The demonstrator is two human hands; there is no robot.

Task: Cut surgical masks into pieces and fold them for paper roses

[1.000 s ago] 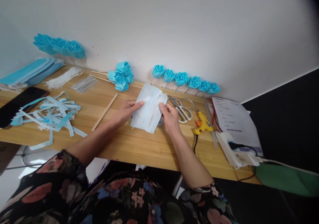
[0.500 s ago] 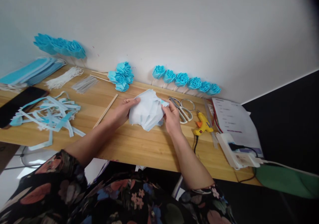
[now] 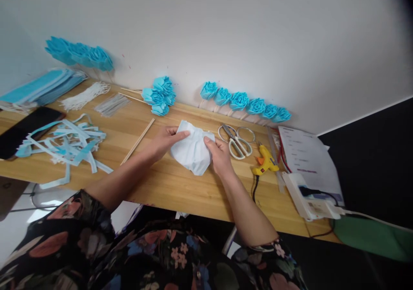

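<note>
Between my two hands is a pale blue-white sheet of thin mask fabric, creased and held a little above the wooden table. My left hand pinches its left upper edge, thumb on top. At its right upper edge, my right hand grips it with the thumb pressed on the face; the fingers behind are hidden. Scissors with white handles lie just right of my right hand. A pair of thin wooden sticks rests left of my left hand, partly behind my forearm.
Blue fabric roses on sticks lean along the wall, with more roses lying nearer. A yellow glue gun, power strip and paper are right. Cut strips, a phone and stacked masks are left.
The fabric has been drawn smoother and sits slightly lower, its loose folds on the right gathered in. My right thumb has shifted left onto its face. The camera view has tilted slightly.
</note>
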